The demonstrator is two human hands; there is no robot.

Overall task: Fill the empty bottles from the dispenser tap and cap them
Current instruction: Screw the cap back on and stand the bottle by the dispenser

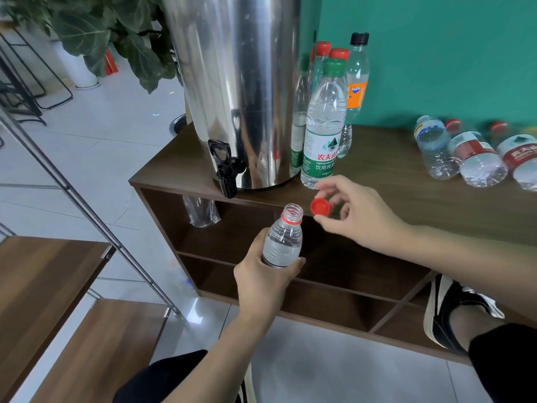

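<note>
The left hand (261,274) grips an uncapped clear bottle (283,238) around its lower body, fingers curled round it, holding it tilted slightly with its open neck and red collar ring upward. The bottle sits below and in front of the dispenser (232,91), a tall steel urn standing on the dark wooden desk (392,175), and lower than its black tap (225,167), which juts over the desk's front edge. The right hand (354,213) pinches a red cap (319,206) between thumb and fingers (328,183), its other fingers loosely spread; the cap is just beside the bottle's mouth, to its right, not touching it.

Just right of the dispenser stand several capped upright bottles: a green-labelled bottle (322,126) in front, with red-capped ones and an orange-labelled bottle (356,91) with a black cap behind. Farther right of the dispenser, three bottles lie on their sides on the desk (470,155). Below the dispenser, open shelves (319,266) show. A shoe (444,309) rests against the lower shelf at right.
</note>
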